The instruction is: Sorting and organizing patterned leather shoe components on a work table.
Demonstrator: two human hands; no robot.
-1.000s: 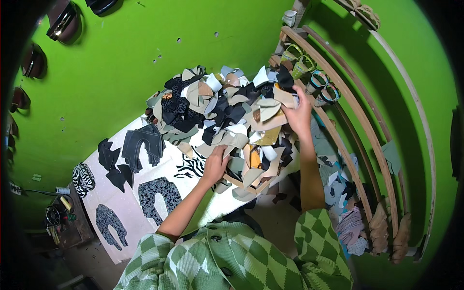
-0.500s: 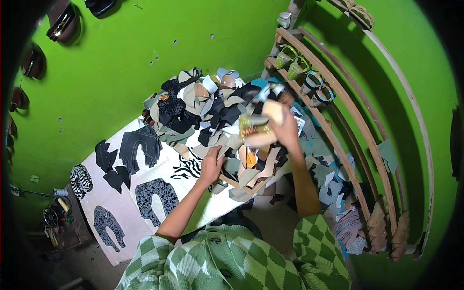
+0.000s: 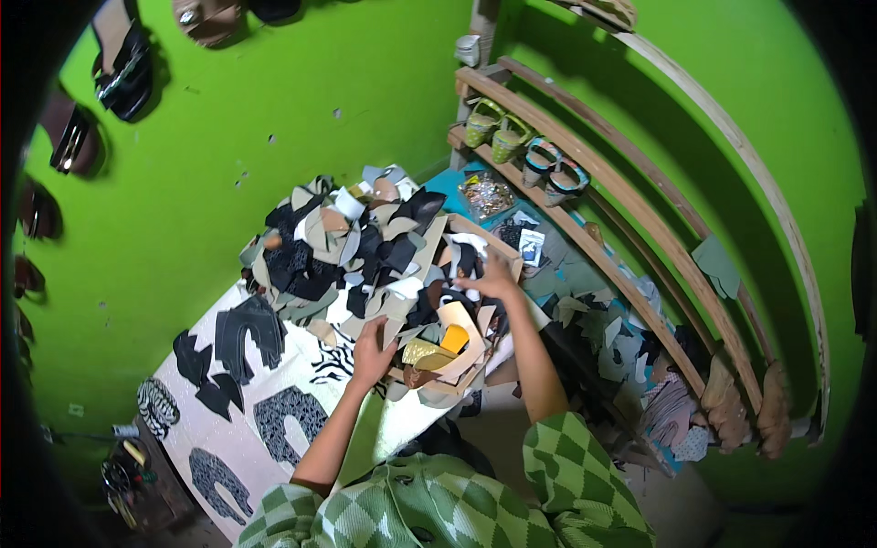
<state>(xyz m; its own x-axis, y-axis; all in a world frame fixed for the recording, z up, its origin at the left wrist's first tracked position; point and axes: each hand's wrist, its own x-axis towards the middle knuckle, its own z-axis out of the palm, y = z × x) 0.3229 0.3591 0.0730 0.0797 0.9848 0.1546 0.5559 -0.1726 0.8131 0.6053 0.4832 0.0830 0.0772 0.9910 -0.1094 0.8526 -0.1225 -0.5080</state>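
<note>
- The right hand (image 3: 498, 281) was down inside the box (image 3: 493, 241), among dark and white scraps; half a second earlier it had been a blur over the same box, clutching tan and gold scraps.
- Its thumb and fingers now stood wide apart, and I could see nothing pinched between them.
- The gold scrap (image 3: 427, 353), lifted in that hand before, now lay at the near end of the box, just beside the orange scrap (image 3: 454, 340).
- With that clutch gone, the far part of the box showed more plainly, down to black and white bits.
- The left hand (image 3: 370, 358) had hardly shifted: it was at the box's left side, against grey-beige scraps, as earlier. Whether its fingers gripped one, I couldn't tell.
- The big heap (image 3: 324, 233) stood left of the box on the surface (image 3: 219, 431), much as before.
- The dark U-shaped pieces (image 3: 248, 333) and the zebra roll (image 3: 157, 406) kept their places farther left.
- The person's view had swung a little, so a tan sandal (image 3: 208, 18) now hung at the top of the wall.
- Beyond the box, the clear bag (image 3: 486, 196) and white packet (image 3: 532, 247) showed sharper than before.
</note>
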